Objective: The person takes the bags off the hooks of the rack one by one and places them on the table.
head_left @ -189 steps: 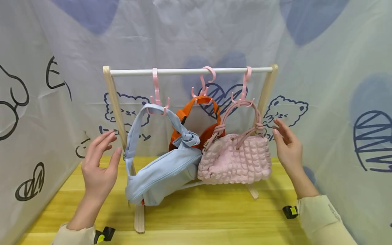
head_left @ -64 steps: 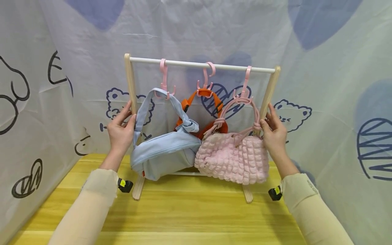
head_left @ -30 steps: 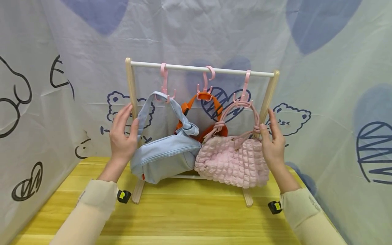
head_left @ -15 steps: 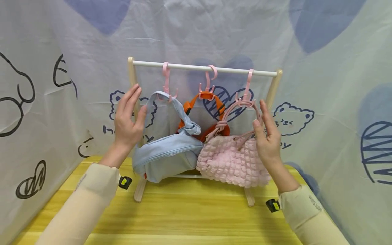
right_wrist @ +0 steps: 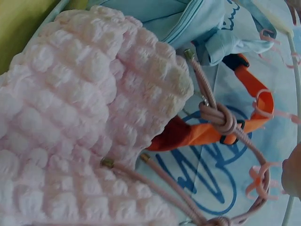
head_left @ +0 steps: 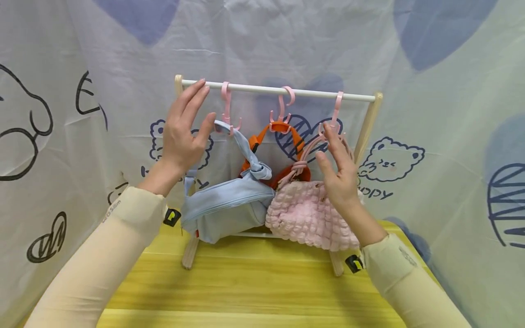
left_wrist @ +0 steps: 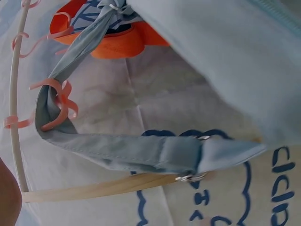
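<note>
My left hand [head_left: 183,130] is raised in front of the rack's left post, fingers extended and thumb apart, near the strap of a light blue shoulder bag [head_left: 229,205]. My right hand [head_left: 340,180] is raised before the handles of a pink quilted handbag [head_left: 303,212], fingers extended. Neither hand holds anything. Both bags and an orange bag [head_left: 302,146] behind them hang from pink hooks [head_left: 281,107] on a wooden rack's white bar [head_left: 254,88]. In the left wrist view the blue strap [left_wrist: 127,146] loops over its hook; the pink bag's cord handle [right_wrist: 256,153] shows in the right wrist view.
The rack's right post [head_left: 367,130] and wooden feet [head_left: 190,253] stand on a yellow wood-grain table [head_left: 254,282]. A white printed cloth [head_left: 262,41] with bears and hearts hangs behind and at both sides.
Earlier the rack shifted back while my hands were at its posts. Both hands have since come off the posts, rising and moving inward. The bags stay hung.
</note>
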### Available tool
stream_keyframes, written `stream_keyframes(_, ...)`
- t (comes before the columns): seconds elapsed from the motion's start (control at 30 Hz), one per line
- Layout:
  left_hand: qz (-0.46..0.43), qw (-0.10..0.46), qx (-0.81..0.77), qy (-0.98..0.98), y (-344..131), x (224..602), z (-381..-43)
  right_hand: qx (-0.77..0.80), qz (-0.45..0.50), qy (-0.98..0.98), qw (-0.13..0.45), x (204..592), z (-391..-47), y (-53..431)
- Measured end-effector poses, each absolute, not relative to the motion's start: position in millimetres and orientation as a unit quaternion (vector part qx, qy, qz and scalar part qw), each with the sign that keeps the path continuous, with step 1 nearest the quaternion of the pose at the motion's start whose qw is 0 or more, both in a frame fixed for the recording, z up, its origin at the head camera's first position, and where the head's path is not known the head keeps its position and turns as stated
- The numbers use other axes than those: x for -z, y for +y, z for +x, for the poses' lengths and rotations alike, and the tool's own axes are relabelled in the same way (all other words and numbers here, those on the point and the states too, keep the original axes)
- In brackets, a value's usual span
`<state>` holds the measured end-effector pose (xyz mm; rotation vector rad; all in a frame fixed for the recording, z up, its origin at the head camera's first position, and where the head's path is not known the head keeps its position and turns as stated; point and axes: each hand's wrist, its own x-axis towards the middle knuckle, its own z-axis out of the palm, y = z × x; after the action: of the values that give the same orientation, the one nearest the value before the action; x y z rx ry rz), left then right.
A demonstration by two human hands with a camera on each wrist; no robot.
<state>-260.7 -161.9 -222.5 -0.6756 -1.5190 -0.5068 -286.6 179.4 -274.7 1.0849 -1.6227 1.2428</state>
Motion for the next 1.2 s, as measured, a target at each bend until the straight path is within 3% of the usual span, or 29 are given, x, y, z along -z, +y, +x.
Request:
stream_keyframes(0.3,-0.31,0.607,0.154,-0.716,-165,197,-271,-0.478,0.454,-0.661,0.358,269,-290,157)
stream_keyframes(0.77,-0.23,0.468,0.08,-0.849,-172,175,-277,-0.446,0.483,-0.686,0.313,271,-295,122)
stream_keyframes(1.2,-0.256,0.509,0.156,-0.807,-164,169,-282,-0.462,0.473,-0.702,0.263,278,-301,93)
